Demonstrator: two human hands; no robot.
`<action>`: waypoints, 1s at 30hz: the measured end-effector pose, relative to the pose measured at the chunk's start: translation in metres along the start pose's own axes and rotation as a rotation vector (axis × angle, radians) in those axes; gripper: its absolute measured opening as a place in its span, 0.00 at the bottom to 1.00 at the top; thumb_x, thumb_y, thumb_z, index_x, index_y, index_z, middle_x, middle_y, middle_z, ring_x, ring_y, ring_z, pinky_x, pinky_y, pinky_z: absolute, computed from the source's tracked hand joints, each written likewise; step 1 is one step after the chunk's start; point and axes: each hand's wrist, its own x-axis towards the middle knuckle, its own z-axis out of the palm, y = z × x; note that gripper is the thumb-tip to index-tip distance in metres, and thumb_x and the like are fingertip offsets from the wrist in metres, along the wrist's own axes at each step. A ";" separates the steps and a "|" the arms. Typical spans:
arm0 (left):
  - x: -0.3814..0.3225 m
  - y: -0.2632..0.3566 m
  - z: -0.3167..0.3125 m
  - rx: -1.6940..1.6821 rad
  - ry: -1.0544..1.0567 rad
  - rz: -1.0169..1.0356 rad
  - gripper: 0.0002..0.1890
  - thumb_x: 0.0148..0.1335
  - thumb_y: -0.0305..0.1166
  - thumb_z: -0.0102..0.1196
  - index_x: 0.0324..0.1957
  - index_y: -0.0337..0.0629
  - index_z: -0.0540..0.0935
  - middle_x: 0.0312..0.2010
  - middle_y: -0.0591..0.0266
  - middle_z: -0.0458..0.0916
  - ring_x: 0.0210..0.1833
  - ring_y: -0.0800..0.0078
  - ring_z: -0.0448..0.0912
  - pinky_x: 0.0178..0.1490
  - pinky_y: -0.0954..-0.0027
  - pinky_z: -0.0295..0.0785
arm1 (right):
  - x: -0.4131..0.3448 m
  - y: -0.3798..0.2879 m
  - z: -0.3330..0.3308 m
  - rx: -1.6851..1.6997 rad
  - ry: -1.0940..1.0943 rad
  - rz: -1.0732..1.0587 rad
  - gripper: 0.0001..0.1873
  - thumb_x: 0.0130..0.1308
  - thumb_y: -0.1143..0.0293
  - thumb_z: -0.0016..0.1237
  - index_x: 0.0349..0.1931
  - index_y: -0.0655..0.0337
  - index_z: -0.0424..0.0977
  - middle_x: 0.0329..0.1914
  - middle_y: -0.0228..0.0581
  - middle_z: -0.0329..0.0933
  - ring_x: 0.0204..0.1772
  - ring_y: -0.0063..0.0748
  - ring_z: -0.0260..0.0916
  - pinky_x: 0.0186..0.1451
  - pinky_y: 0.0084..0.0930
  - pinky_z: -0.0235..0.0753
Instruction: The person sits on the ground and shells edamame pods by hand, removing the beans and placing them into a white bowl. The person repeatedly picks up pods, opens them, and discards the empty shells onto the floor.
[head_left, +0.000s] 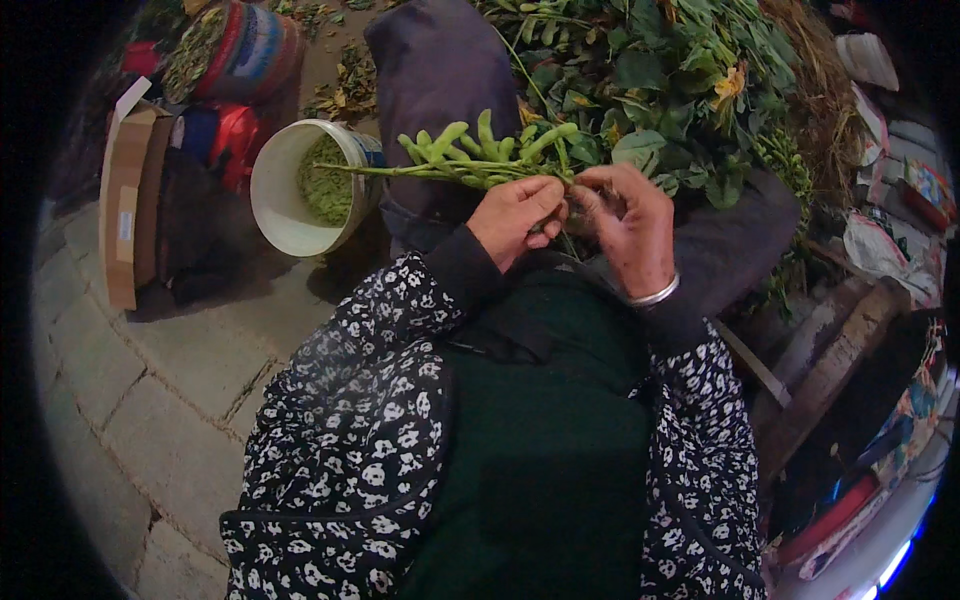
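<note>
My left hand (520, 217) is closed around a green soybean stalk (367, 171), held level above my lap. Plump pods (450, 142) stick up along it, and its bare end points left over the rim of a white plastic bucket (274, 195). Green pods (326, 187) lie inside that bucket. My right hand (630, 225), with a silver bangle at the wrist, pinches at the stalk's right end, close against my left hand. What lies between its fingertips is partly hidden.
A heap of leafy soybean plants (645, 75) lies beyond my knees. To the left stand a cardboard box (124, 210) and a striped container of plant scraps (247, 56). A wooden beam (840, 360) lies at right, near plastic bags (885, 255). Stone paving (165, 420) spreads at lower left.
</note>
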 end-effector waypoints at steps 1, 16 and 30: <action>0.001 -0.004 -0.001 -0.052 0.029 0.000 0.14 0.65 0.38 0.48 0.44 0.37 0.73 0.27 0.72 0.68 0.27 0.86 0.64 0.22 0.85 0.56 | -0.007 -0.003 0.003 0.044 0.035 0.019 0.07 0.52 0.79 0.53 0.32 0.65 0.74 0.25 0.41 0.71 0.26 0.29 0.68 0.29 0.22 0.67; 0.010 -0.015 -0.001 0.262 0.243 0.060 0.12 0.62 0.38 0.53 0.30 0.40 0.76 0.18 0.73 0.69 0.20 0.86 0.64 0.22 0.81 0.59 | -0.040 0.003 0.009 0.151 -0.140 0.241 0.11 0.65 0.72 0.43 0.42 0.70 0.71 0.25 0.43 0.73 0.25 0.28 0.68 0.31 0.24 0.69; 0.008 -0.011 -0.005 0.248 0.143 0.079 0.11 0.61 0.37 0.53 0.30 0.38 0.76 0.19 0.69 0.72 0.22 0.86 0.66 0.23 0.81 0.59 | -0.021 0.016 -0.007 0.674 -0.407 0.625 0.12 0.65 0.68 0.43 0.40 0.68 0.72 0.27 0.31 0.75 0.22 0.13 0.65 0.20 0.10 0.61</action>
